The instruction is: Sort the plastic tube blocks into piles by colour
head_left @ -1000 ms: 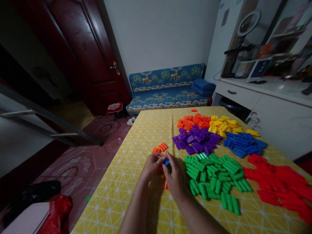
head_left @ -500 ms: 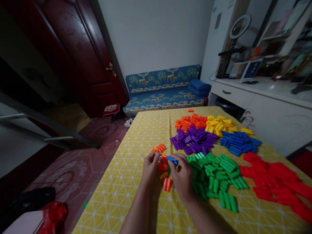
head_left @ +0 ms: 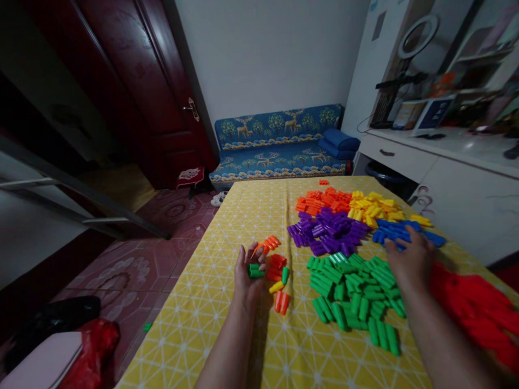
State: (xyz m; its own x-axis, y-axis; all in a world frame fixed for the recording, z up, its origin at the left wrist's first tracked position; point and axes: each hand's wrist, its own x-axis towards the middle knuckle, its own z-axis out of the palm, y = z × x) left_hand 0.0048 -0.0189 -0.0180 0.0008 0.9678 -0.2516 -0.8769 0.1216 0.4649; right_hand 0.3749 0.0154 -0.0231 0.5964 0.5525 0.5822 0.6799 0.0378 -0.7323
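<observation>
My left hand (head_left: 249,273) is turned palm up with loosely curled fingers around a green piece (head_left: 255,270). Just right of it lie orange pieces (head_left: 277,267), a small green one (head_left: 285,275), a yellow one (head_left: 276,287) and another orange block (head_left: 281,302). Over at the right, my right hand (head_left: 410,254) reaches onto the blue pile (head_left: 389,231), fingers spread; whether it grips a piece is hidden. Between the hands are the green pile (head_left: 357,289) and the purple pile (head_left: 329,231).
Orange (head_left: 324,201) and yellow piles (head_left: 373,208) lie toward the table's far edge, and a red pile (head_left: 478,305) at the right. Beyond the yellow patterned tablecloth (head_left: 203,302) stand a blue sofa (head_left: 275,156) and a white cabinet (head_left: 458,189).
My right hand has left the spot beside my left hand and moved right to the blue pile. My left hand has turned palm up, and the green piece in it now shows.
</observation>
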